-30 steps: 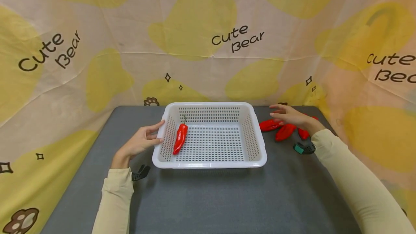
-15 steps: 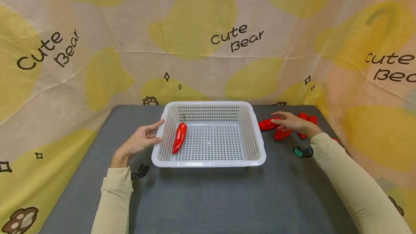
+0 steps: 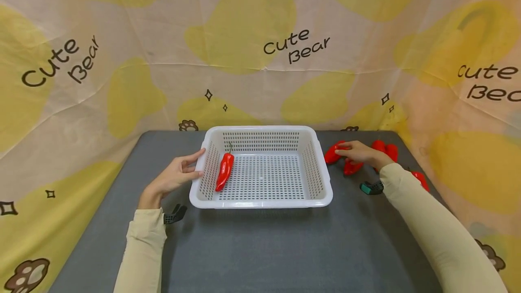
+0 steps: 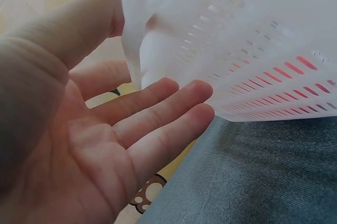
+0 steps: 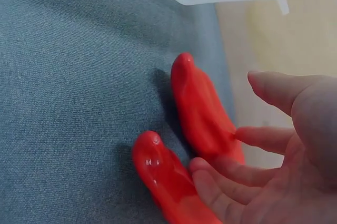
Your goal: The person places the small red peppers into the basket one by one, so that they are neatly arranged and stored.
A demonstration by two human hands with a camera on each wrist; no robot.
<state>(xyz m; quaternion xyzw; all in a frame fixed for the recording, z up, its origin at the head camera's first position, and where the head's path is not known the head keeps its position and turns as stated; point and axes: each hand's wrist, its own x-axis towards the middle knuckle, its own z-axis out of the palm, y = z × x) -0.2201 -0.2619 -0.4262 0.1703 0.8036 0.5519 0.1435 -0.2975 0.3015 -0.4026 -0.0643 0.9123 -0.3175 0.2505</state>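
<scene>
My left hand (image 3: 172,176) is at the left rim of a white slotted plastic basket (image 3: 260,204). In the left wrist view, its relaxed fingers (image 4: 163,134) rest against the outer wall; the thumb tip is hidden behind the rim. One long red pepper (image 3: 224,173) lies in the basket, stem toward the back. Beyond the basket's right side, my right hand (image 3: 360,153) reaches over red peppers on the table. Seen from the right wrist, its fingers touch one red pepper (image 5: 202,113), while the thumb stands off it. Another red pepper (image 5: 163,176) lies alongside, partly under the fingers.
Further red peppers (image 3: 385,148) lie behind the right wrist, with one (image 3: 421,180) beside the right forearm. A dark grey cloth covers the table (image 3: 260,248). Patterned fabric (image 3: 244,58) hangs directly behind the table and along its sides.
My right hand has come down onto the peppers and shifted slightly left. The pepper nearest the basket has turned. My left hand and the basket have stayed about where they were.
</scene>
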